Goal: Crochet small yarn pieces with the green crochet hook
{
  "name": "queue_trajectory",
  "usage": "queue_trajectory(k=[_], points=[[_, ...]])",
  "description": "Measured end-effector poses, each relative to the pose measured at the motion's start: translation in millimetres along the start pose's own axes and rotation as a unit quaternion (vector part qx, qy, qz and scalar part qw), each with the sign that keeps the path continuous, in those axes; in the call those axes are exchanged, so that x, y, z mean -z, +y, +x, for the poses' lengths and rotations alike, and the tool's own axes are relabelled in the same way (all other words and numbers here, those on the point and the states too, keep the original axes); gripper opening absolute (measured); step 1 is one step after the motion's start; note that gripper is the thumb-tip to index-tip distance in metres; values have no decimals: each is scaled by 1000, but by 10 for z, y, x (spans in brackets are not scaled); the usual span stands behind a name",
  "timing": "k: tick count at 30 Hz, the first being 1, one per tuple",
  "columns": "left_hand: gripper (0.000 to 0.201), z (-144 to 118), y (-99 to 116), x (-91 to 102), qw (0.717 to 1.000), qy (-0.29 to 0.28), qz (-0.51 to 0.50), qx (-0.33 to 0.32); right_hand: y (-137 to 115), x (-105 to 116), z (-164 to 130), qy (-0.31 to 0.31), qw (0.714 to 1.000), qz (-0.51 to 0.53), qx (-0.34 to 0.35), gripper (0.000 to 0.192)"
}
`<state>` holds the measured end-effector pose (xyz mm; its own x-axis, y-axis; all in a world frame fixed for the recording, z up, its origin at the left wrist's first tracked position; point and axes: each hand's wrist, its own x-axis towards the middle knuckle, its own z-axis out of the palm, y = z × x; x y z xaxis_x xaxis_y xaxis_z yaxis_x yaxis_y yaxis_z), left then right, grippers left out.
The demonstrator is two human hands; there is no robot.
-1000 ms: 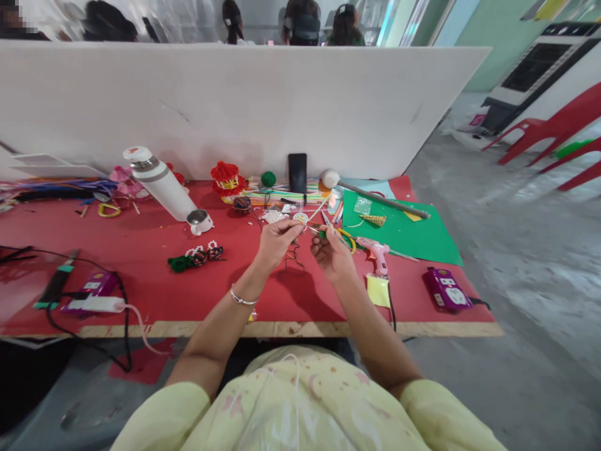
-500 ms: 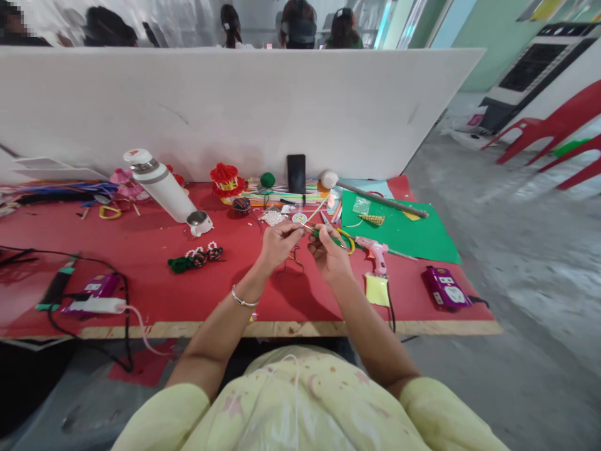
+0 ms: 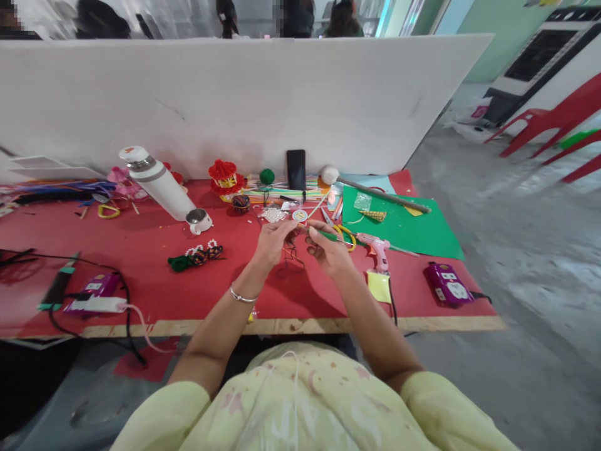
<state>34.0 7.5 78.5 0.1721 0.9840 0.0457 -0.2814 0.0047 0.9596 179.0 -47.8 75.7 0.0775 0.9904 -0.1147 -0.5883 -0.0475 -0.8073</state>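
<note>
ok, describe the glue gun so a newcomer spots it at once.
On the red-covered table, find the large green sheet at the right. By the sheet's near edge, right of the person's right hand, lies the glue gun. Its pale pink, pistol-shaped body sets it apart from the yellow-handled scissors at its left and the yellow square by its grip.

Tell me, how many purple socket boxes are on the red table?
2. One purple socket box is at the left, behind an oblong white block; the other purple socket box is at the right, past the pink glue gun. More could be hidden.
</note>
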Motion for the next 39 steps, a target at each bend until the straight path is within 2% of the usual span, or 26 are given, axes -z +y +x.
queue_trajectory(k=[5,9,13,16,18,20,22,23,25,29,32,34,36,38,39], points=[[29,-13,-4,-38,999,42,5,-27,52,-31,25,13,999,12,-32,40],[26,-4,-56,-44,998,36,2,-54,77,-77,74,13,1000,21,-17,42],[25,61,-21,-6,999,37,-12,-38,143,-114,71,10,998,-54,17,41],[27,171,77,60,997,56,-35,-28,260,-121,-18,13,986,-143,80,29],[27,256,148,109,996,68,-57,-26,379,-130,-122,-66,957,-268,93,21],[27,330,207,146,994,76,-69,-34,537,-160,-238,-191,892,-405,62,22],[26,379,246,166,993,74,-79,-47,736,-218,-333,-274,828,-488,42,39],[25,393,256,171,992,71,-86,-53,845,-254,-362,-289,813,-503,43,45],[24,406,259,180,991,63,-102,-62,1058,-327,-374,-316,810,-494,27,44],[26,408,236,214,990,54,-118,-48,1342,-422,-276,-323,804,-498,25,18],[26,402,253,237,991,59,-112,-32,1393,-461,-205,-320,781,-536,33,18],[26,379,293,242,992,62,-102,-32,1365,-487,-182,-305,753,-582,34,21],[26,332,339,246,993,61,-94,-36,1275,-498,-176,-277,712,-645,31,28],[27,265,373,258,993,60,-92,-34,1108,-470,-184,-238,671,-701,33,39],[27,228,381,267,993,64,-91,-29,995,-438,-191,-219,664,-714,43,42]])
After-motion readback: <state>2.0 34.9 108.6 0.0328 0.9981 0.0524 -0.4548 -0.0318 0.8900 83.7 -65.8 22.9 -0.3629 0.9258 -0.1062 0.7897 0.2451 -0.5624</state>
